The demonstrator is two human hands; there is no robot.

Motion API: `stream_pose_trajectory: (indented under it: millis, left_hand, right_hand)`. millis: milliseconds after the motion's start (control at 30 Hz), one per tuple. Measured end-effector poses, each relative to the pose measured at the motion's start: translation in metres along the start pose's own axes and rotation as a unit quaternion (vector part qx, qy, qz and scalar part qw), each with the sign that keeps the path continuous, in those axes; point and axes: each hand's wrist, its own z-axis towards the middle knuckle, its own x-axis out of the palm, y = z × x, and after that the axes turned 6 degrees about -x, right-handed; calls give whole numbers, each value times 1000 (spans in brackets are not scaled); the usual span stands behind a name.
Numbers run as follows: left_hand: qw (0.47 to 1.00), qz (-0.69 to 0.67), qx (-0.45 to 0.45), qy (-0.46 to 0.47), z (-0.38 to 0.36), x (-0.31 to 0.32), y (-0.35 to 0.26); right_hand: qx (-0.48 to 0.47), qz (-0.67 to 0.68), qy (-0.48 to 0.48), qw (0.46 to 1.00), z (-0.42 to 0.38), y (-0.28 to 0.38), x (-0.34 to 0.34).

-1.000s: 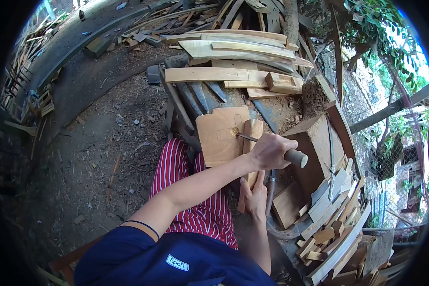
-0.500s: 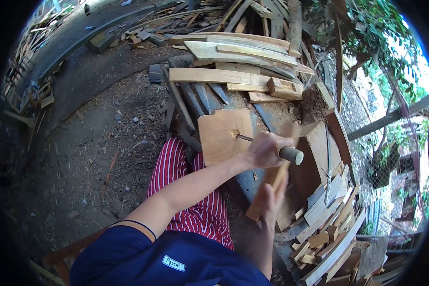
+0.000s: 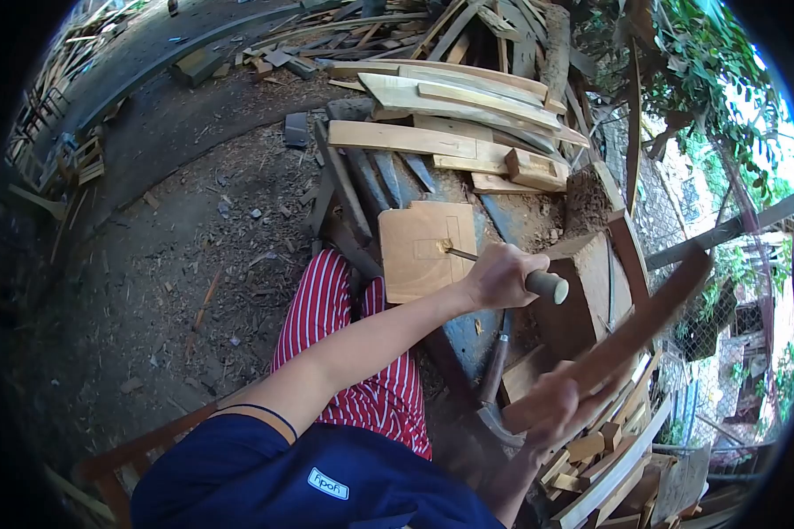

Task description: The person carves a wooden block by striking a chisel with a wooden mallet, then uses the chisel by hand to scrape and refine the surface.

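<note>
My left hand [image 3: 500, 278] is wrapped round the handle of a chisel [image 3: 547, 286]. The chisel's blade slants down to a small chipped recess in a flat wooden board [image 3: 413, 264] with pencil lines on it. Out to the right, my right hand [image 3: 558, 406] grips a long wooden bar [image 3: 640, 331] near its lower end. The bar is raised and apart from the chisel. Below my left hand, a tool with a dark wooden handle [image 3: 496, 366] and a curved metal head [image 3: 500, 427] rests on the bench.
Long curved planks [image 3: 468, 101] lie stacked across the bench's far end, beside a small notched block [image 3: 535, 167]. A large timber block [image 3: 582, 295] stands to the right. Offcuts [image 3: 591, 450] are heaped at lower right. Wood chips cover the ground [image 3: 212, 256].
My right hand has swung the wooden bar away from the chisel, out to the right. That uncovers the dark-handled tool. My left hand keeps the chisel's tip at the recess.
</note>
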Motion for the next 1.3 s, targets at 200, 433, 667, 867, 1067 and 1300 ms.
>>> stream_pose_trajectory:
  millis: [200, 433, 667, 867, 1067, 1300]
  left_hand:
    - [999, -22, -25, 21, 2, 5, -1]
    - [994, -99, -22, -37, 3, -9, 0]
    - [967, -174, -85, -167, 16, -45, 18]
    - [887, -282, -202, -304, 23, -71, 56]
    - [967, -103, 2, -231, 44, -86, 36]
    - [979, -177, 103, 15, 42, -69, -6]
  right_hand:
    - [-42, -228, 153, 961, 6, 8, 8]
    - [4, -49, 171, 984, 3, -20, 14]
    - [17, -139, 172, 975, -12, -63, 41]
    - [96, -332, 304, 888, -32, -115, 61]
    - [113, -344, 321, 875, -23, -102, 61]
    - [104, -334, 318, 881, -24, -102, 64]
